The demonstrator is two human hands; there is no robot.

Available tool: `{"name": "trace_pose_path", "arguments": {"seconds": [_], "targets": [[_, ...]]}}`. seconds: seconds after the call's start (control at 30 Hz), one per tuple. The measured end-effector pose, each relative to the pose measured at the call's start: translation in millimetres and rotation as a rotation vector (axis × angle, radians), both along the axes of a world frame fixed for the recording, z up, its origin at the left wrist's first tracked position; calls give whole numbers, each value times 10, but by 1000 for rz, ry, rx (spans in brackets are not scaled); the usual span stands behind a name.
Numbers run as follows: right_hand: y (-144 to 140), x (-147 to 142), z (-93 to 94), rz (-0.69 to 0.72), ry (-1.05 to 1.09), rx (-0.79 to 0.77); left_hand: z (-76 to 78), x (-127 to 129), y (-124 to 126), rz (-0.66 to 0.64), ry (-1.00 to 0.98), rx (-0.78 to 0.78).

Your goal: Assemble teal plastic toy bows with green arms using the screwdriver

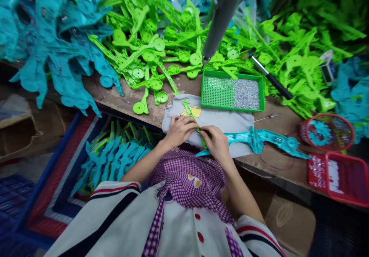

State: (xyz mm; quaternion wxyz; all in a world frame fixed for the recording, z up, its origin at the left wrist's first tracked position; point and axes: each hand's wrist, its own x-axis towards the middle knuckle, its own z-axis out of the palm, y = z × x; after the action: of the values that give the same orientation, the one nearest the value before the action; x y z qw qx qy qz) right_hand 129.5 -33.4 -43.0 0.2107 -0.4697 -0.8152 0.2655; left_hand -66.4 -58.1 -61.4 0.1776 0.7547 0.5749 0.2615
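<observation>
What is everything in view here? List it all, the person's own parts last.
green plastic piece: one, green, on the grey cloth, held by both hands
grey cloth: one, table edge
green tray: one, holds silver bits, behind cloth
green parts pile: many, table back
teal parts pile: many, left
teal piece: one, right of hands
red baskets: two, far right
black-handled tool: one, by tray
grey post: one, top centre
left hand: shut grip on piece
right hand: shut grip on piece
</observation>
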Motion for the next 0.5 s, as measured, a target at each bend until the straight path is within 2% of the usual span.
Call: {"name": "trace_pose_path", "arguments": {"seconds": [0.17,0.5], "targets": [[-8,-9,-5,8,-22,-2,58,1,22,-19,23,-64],[-2,-31,22,-8,-18,-44,48,4,-12,-30,134,-8]]}}
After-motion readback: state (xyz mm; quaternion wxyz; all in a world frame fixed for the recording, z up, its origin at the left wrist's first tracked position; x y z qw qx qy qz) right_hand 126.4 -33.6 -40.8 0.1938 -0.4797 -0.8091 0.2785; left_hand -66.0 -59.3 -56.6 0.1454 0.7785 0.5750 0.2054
